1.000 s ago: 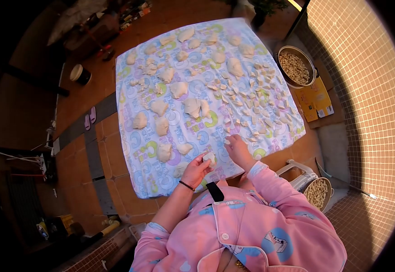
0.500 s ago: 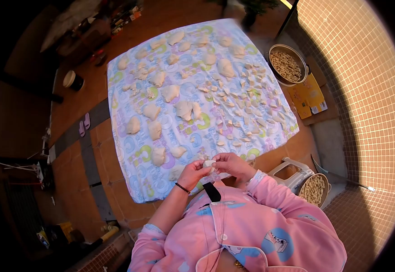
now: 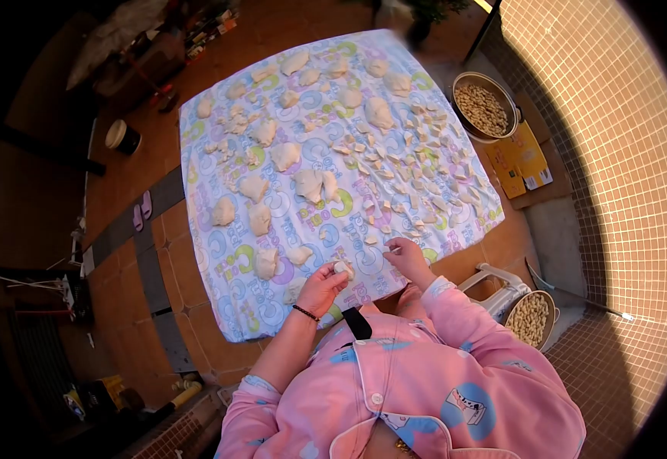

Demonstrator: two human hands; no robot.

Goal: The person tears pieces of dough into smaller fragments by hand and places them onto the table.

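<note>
My left hand [image 3: 324, 287] is closed around a small whitish dough piece [image 3: 343, 267] over the near edge of the patterned cloth [image 3: 272, 321]. To its right, my right hand [image 3: 408, 258] is held apart, thumb and fingers drawn together low over the cloth; whatever is in them is too small to make out. Many small torn dough pieces [image 3: 370, 240] are scattered on the right half of the cloth. Larger pale dough lumps [image 3: 308, 185] lie across its left and far parts, with one lump [image 3: 266, 264] left of my left hand.
A pot of nuts or beans [image 3: 480, 109] stands by the far right corner, beside a yellow cardboard piece [image 3: 521, 161]. At the near right are a white plastic stool [image 3: 494, 289] and a second full bowl [image 3: 528, 320]. Pink slippers [image 3: 142, 210] and a bucket [image 3: 123, 137] are on the left floor.
My hands were together at the dough piece; my right hand has moved away to the right and forward. My left hand still holds the piece, slightly farther left.
</note>
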